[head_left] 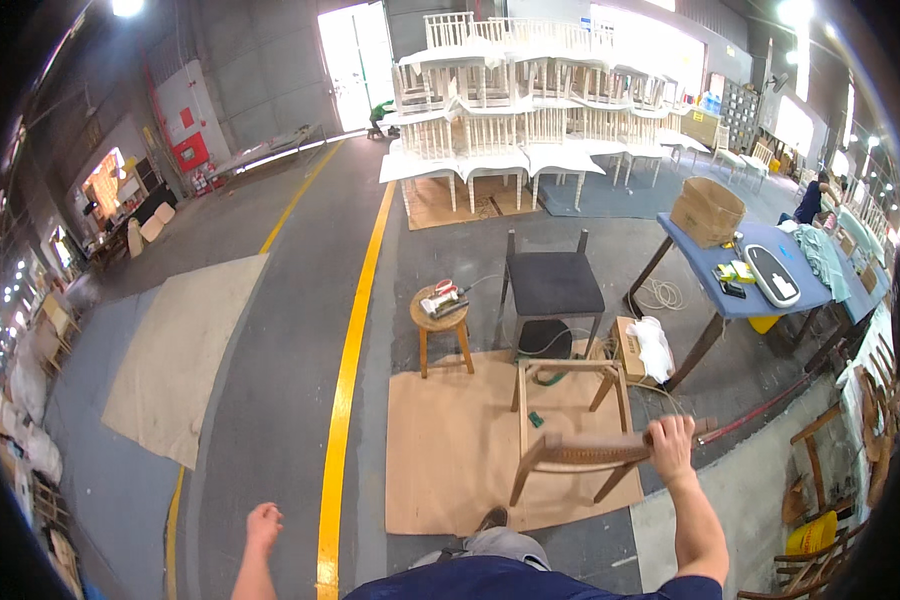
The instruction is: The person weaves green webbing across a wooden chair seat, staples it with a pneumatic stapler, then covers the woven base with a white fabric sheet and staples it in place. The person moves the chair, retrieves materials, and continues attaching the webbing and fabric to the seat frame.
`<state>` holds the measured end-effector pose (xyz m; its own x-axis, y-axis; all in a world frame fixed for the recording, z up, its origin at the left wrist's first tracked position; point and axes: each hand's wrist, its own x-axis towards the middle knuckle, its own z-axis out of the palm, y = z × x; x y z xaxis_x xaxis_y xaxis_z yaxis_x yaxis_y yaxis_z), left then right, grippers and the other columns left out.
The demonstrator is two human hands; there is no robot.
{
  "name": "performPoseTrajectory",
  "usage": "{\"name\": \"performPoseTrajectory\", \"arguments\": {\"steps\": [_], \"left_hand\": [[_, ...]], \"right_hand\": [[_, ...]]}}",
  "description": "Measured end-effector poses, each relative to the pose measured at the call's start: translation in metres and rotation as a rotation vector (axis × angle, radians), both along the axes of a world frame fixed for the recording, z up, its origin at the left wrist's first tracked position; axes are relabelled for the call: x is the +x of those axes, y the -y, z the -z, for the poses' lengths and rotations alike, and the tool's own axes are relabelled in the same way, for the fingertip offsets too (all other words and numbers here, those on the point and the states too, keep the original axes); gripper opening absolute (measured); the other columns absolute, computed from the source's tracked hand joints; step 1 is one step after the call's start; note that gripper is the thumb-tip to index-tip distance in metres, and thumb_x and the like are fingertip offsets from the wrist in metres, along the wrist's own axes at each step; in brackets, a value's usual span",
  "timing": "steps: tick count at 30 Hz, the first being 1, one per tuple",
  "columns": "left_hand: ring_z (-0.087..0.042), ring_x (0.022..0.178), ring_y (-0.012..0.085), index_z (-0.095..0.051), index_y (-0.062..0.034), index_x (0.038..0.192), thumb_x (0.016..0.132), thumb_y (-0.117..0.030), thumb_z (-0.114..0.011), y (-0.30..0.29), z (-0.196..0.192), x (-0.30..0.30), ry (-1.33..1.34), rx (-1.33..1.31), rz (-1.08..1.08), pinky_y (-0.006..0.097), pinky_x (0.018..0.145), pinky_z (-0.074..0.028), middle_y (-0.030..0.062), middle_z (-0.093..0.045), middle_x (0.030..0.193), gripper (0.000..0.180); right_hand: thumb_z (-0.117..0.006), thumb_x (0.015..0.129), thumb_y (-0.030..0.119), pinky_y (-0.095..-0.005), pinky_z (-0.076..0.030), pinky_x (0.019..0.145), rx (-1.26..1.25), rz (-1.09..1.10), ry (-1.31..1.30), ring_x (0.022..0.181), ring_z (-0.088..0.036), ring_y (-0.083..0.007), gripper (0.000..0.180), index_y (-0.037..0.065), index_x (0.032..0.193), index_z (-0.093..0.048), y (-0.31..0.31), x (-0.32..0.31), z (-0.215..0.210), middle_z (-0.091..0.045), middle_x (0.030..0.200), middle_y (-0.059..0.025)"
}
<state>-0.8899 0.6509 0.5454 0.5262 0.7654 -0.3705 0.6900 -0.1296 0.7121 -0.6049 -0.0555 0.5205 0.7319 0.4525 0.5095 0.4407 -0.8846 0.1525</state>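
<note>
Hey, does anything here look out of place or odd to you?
The wooden chair frame has no seat: the cardboard sheet shows through its open frame. The right hand grips its top rail; the left hand hangs free. Nothing looks spilled.

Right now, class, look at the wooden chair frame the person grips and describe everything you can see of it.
The wooden chair frame is bare brown wood with no seat panel, so the floor covering shows through its open square. It has slim legs, splayed slightly, and a curved top rail. It stands upright on a tan sheet laid over the grey floor. The right hand is closed around the top rail; the left hand hangs free, well away. A small green object lies on the sheet beside one leg.
</note>
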Motion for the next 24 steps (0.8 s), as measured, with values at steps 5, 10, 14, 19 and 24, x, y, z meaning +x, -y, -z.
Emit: {"name": "performPoseTrajectory", "arguments": {"steps": [5, 10, 14, 19, 24], "left_hand": [[-0.074, 0.096, 0.0258, -0.073, -0.0073, 0.111, 0.091, -0.007, -0.071, 0.044, 0.065, 0.083, -0.236, -0.414, 0.318, 0.043, 0.075, -0.062, 0.0084, -0.075, 0.1, 0.02], [-0.072, 0.092, 0.0236, -0.074, -0.0066, 0.109, 0.093, -0.013, -0.071, 0.056, 0.123, 0.18, -0.529, -0.566, 0.388, 0.041, 0.075, -0.06, 0.0079, -0.074, 0.097, 0.017], [-0.071, 0.088, 0.0218, -0.075, -0.006, 0.107, 0.094, -0.017, -0.071, 0.029, 0.133, 0.296, -0.59, -0.521, 0.529, 0.04, 0.074, -0.059, 0.0075, -0.074, 0.095, 0.017], [-0.069, 0.084, 0.0196, -0.076, -0.0053, 0.105, 0.096, -0.022, -0.07, 0.016, 0.169, 0.466, -0.578, -0.62, 0.861, 0.038, 0.073, -0.058, 0.007, -0.074, 0.092, 0.02], [-0.068, 0.08, 0.0174, -0.077, -0.0046, 0.103, 0.098, -0.027, -0.07, -0.024, 0.13, 0.594, -0.717, -0.435, 1.063, 0.037, 0.073, -0.057, 0.0065, -0.074, 0.089, 0.024]], "right_hand": [[-0.071, 0.079, 0.009, -0.0613, -0.032, 0.114, 0.019, 0.351, -0.111, 0.127, -0.05, -0.0396, 0.042, 0.013, 0.119, -0.06, 0.019, -0.025, 0.027, -0.053, 0.127, -0.0163], [-0.075, 0.08, 0.008, -0.062, -0.033, 0.118, 0.079, 0.851, -0.092, 0.142, -0.042, -0.0459, 0.085, 0.015, 0.159, -0.046, 0.018, -0.048, 0.049, -0.04, 0.156, -0.0233], [-0.069, 0.087, 0.007, -0.0551, -0.042, 0.113, 0.347, 1.164, -0.107, 0.14, -0.046, -0.0455, 0.076, 0.013, 0.159, -0.047, -0.004, -0.037, 0.067, -0.041, 0.154, -0.0248], [-0.06, 0.105, 0.021, -0.0461, -0.047, 0.108, 1.119, 1.609, 0.058, 0.131, -0.058, -0.0414, 0.05, 0.007, 0.153, -0.054, 0.007, -0.078, 0.04, -0.061, 0.138, -0.0226], [-0.047, 0.113, 0.045, -0.0431, -0.046, 0.112, 1.588, 1.814, 0.16, 0.134, -0.06, -0.0387, 0.059, 0.002, 0.153, -0.052, -0.153, -0.024, 0.09, -0.061, 0.146, -0.0215]]}}
